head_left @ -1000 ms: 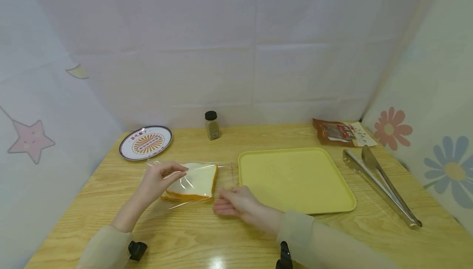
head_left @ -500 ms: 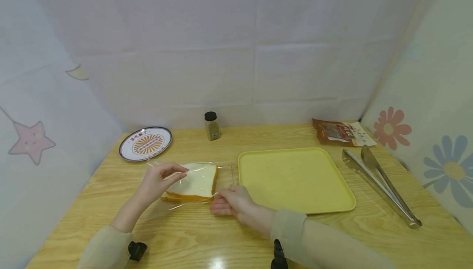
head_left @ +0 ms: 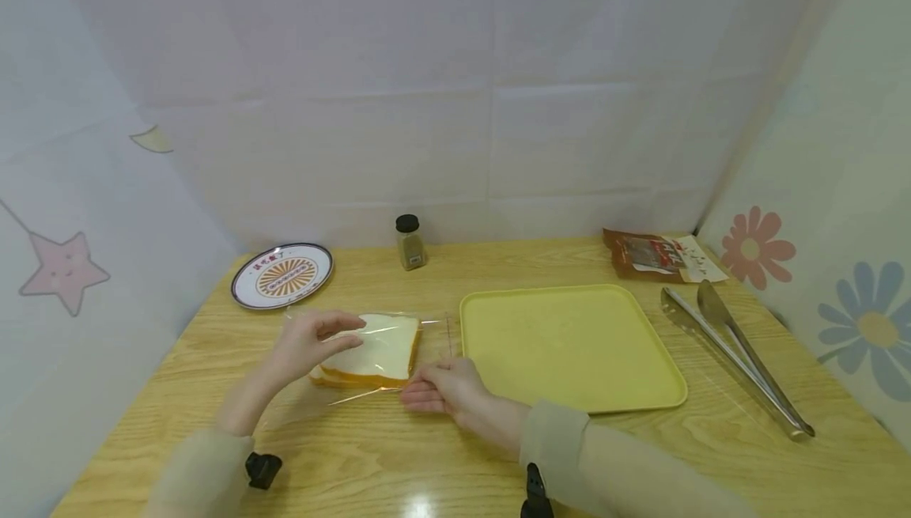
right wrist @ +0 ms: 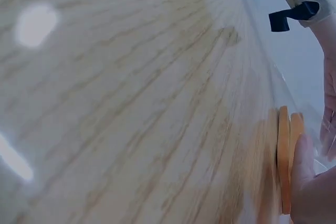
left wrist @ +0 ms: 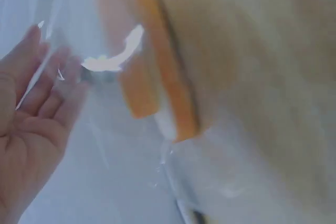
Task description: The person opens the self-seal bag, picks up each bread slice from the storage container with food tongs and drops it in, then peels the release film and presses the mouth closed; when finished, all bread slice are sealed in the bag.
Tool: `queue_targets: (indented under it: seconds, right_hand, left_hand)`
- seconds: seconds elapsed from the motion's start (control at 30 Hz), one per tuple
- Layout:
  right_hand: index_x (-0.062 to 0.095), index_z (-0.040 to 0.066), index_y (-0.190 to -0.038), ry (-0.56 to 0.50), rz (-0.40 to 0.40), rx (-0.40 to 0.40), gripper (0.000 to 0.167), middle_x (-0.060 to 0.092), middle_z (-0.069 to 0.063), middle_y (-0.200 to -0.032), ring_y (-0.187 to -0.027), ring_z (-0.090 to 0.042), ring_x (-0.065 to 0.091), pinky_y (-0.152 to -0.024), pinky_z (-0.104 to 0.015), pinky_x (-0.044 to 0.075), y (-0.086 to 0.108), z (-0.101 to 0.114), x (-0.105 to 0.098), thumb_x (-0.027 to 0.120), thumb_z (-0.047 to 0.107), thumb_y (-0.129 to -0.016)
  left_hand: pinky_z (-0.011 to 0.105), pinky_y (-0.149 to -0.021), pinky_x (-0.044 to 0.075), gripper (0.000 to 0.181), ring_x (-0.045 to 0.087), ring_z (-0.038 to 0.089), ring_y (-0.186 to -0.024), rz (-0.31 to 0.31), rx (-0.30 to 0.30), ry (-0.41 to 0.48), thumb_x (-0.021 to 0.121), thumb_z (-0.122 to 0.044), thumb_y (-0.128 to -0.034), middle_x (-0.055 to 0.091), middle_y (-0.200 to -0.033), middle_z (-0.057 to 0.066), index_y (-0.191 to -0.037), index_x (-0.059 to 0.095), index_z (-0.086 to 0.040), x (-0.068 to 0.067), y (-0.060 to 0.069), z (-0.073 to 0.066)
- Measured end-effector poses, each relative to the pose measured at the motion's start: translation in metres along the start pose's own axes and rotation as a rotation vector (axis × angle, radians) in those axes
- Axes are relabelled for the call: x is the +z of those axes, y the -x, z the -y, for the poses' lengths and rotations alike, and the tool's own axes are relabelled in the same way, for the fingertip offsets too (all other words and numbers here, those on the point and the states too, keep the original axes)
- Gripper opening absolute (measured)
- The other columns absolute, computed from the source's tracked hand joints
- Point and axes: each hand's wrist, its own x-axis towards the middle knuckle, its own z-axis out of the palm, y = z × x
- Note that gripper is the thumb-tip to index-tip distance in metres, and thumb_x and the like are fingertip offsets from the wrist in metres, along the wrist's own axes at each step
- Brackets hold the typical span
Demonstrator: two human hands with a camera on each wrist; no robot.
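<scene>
Two slices of bread, white with orange-brown crust, lie stacked on the table under a clear plastic wrapper. My left hand is above the bread's left side, its thumb and fingers apart. In the left wrist view, the left hand shows its palm beside the shiny film, fingers slightly bent. At the near right corner of the bread, my right hand pinches the wrapper's edge between thumb and fingers. The right wrist view shows its thumb along the crust; the other fingers are mostly hidden.
A yellow tray stands right of the bread, with metal tongs beyond it. Behind are a patterned plate, a spice jar with black lid, and a brown food packet. Cloth walls edge the table.
My left thumb and fingers have spread apart above the bread. My right hand has shifted slightly left, and the wrapper's near edge has moved with it.
</scene>
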Motion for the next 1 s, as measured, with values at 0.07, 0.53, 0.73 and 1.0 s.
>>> queue_targets:
  seconds: [0.07,0.53,0.73,1.0]
  right_hand:
    - [0.061,-0.015,-0.103,0.013,0.000,-0.007,0.022,0.071,-0.023,-0.088,-0.071,-0.019,0.071,-0.072,-0.036,0.060,0.002,-0.001,0.000,0.050,0.000,-0.091]
    - [0.059,-0.015,-0.104,0.006,0.025,-0.023,0.021,0.071,-0.020,-0.086,-0.075,-0.021,0.071,-0.074,-0.038,0.060,0.003,-0.007,-0.003,0.053,0.000,-0.092]
    - [0.057,-0.014,-0.103,0.013,0.042,-0.010,0.018,0.071,-0.018,-0.087,-0.078,-0.023,0.071,-0.076,-0.039,0.059,0.004,-0.009,-0.004,0.053,0.000,-0.093]
    - [0.054,-0.012,-0.100,0.023,0.043,-0.010,0.013,0.068,-0.027,-0.094,-0.083,-0.029,0.071,-0.077,-0.042,0.059,0.004,-0.010,-0.003,0.051,-0.003,-0.092]
  left_hand:
    - [0.039,-0.089,0.055,0.031,0.065,0.028,-0.105,0.086,-0.034,-0.034,0.063,-0.023,-0.0909,0.069,-0.110,0.012,-0.112,0.066,-0.002,-0.007,-0.009,-0.002]
    - [0.044,-0.090,0.052,0.027,0.065,0.029,-0.099,0.427,0.008,-0.384,0.053,-0.016,-0.0956,0.069,-0.108,0.015,-0.110,0.067,0.002,0.012,-0.100,-0.022]
    - [0.037,-0.089,0.054,0.024,0.065,0.025,-0.099,0.584,0.017,-0.415,0.056,-0.011,-0.0937,0.069,-0.108,0.015,-0.109,0.068,0.003,0.033,-0.118,-0.022]
    - [0.026,-0.077,0.054,0.012,0.062,0.011,-0.081,0.593,0.031,-0.399,0.065,-0.009,-0.0877,0.073,-0.090,0.006,-0.091,0.075,-0.003,0.047,-0.124,-0.016]
